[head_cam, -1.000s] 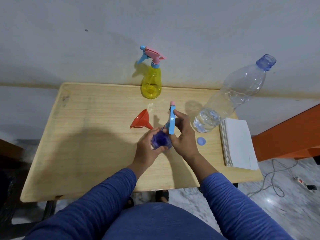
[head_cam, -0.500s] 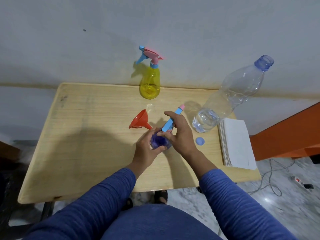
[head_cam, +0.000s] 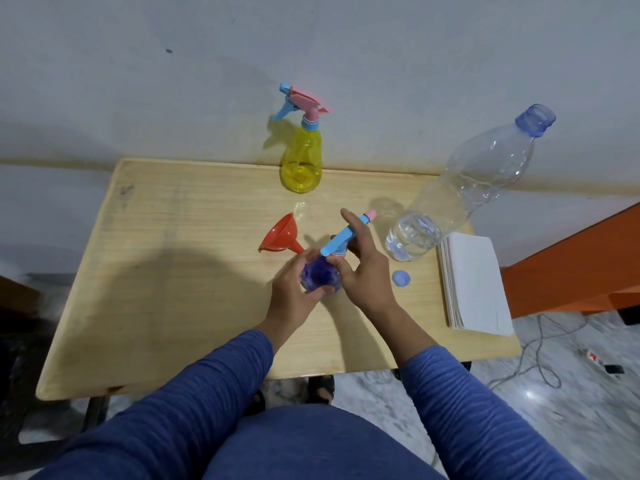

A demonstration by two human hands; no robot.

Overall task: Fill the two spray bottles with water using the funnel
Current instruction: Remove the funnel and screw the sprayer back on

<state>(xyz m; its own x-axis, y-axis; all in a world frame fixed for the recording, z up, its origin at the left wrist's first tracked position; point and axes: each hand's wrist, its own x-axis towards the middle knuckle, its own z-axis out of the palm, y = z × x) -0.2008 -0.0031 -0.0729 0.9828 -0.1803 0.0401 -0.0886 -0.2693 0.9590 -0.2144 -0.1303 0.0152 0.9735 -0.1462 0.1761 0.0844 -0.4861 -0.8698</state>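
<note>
On the bench point(head_cam: 173, 271), one spray bottle point(head_cam: 300, 157) stands at the back. The funnel point(head_cam: 280, 234) lies left of the held spray bottle point(head_cam: 320, 275). The water bottle point(head_cam: 460, 195), cap point(head_cam: 401, 278) and paper stack point(head_cam: 474, 282) sit right.

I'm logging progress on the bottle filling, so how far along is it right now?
Done: the water bottle stands open, its cap on the table. In hand: the left hand grips the purple spray bottle while the right hand holds its spray head. Left: the funnel lies unused, and the yellow spray bottle has its head on.
</note>
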